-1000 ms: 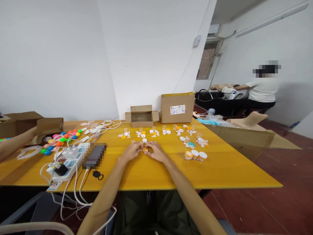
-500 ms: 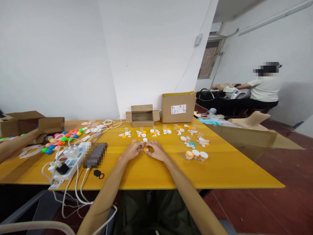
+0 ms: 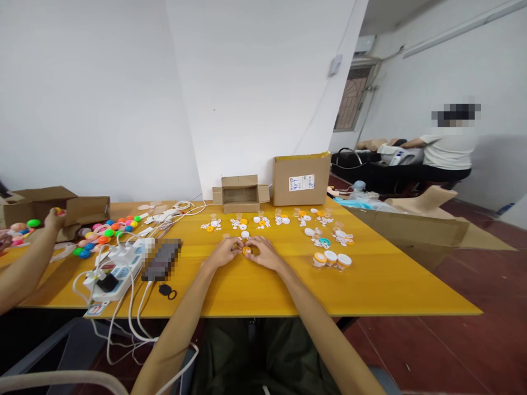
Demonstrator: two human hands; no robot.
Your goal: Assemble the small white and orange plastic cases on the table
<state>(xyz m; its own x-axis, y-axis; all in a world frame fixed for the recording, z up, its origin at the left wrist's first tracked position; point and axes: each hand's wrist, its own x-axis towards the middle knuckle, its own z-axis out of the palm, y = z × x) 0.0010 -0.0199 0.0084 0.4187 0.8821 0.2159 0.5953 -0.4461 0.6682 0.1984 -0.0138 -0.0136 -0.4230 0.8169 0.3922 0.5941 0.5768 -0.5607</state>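
Between my hands, near the middle of the table, is a small round orange lid [image 3: 246,250] with a pale centre. My left hand [image 3: 224,253] has its fingertips bent together at the lid's left edge. Thumb and fingers of my right hand [image 3: 264,254] curve around its right side. Just beyond the fingertips lies a white lid [image 3: 245,235] with small white pieces. A row of little clusters of clear cups, lids and white pieces [image 3: 239,224] lies farther back. To the right of my hands stand three lidded clear jars [image 3: 330,258], with orange and white tops.
An open carton [image 3: 240,196] and a taller box [image 3: 300,181] stand at the back. On the left are a power strip [image 3: 123,269] with cables, a phone [image 3: 162,260] and coloured balls [image 3: 102,233]. A co-worker's hand [image 3: 54,219] holds a ball. Another person [image 3: 448,148] sits far right.
My hands stay nearly in place around the orange lid. At the left, the co-worker's hand has come out of the carton with a small ball.
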